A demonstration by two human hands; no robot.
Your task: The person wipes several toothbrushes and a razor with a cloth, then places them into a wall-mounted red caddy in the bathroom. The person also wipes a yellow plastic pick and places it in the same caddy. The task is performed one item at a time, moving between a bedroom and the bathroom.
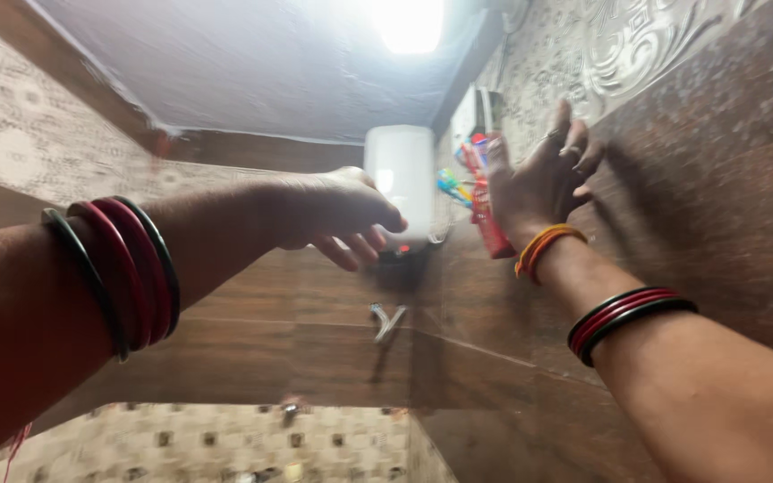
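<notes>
My left hand (337, 215) reaches forward and up, fingers loosely curled and apart, holding nothing, just in front of a white water heater (400, 179) on the wall. My right hand (543, 179) is raised with fingers spread next to the brown tiled wall (717, 179), close to a red tube (487, 219) and coloured items on a small shelf (469, 161). Both arms wear red and dark bangles; an orange thread circles the right wrist.
A metal tap (388, 324) sticks out of the wall below the heater. Patterned pale tiles (225, 443) cover the lower wall. A bright ceiling light (409, 22) glares overhead. The room corner lies behind the heater.
</notes>
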